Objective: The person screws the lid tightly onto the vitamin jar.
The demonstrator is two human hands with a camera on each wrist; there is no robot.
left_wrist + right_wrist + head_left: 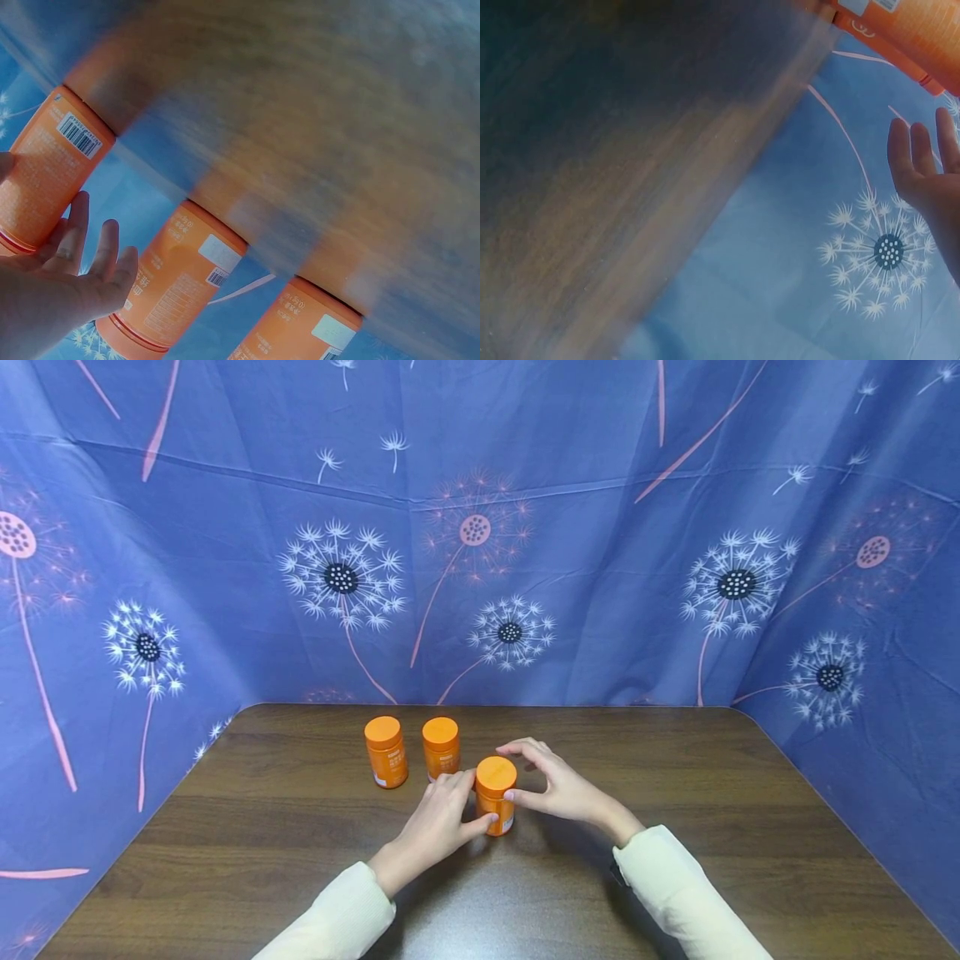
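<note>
An orange screw-lidded bottle (491,803) stands upright on the table, between both hands. My left hand (431,831) holds it low on the left, thumb across the front and fingers round the far side. In the left wrist view, the held bottle (49,161) shows a barcode label. My right hand (562,787) is at the bottle's right, its thumb tip at the lid's edge and its fingers loosely bent behind. The right wrist view shows these fingers (922,154) apart from the bottle. Two matching bottles stand behind to the left, one middle (441,748) and one farther left (387,760).
The brown wooden table (675,760) has a rounded back edge. Behind it and along both sides hangs a blue cloth (600,568) printed with dandelions. The middle bottle stands close behind my left fingers.
</note>
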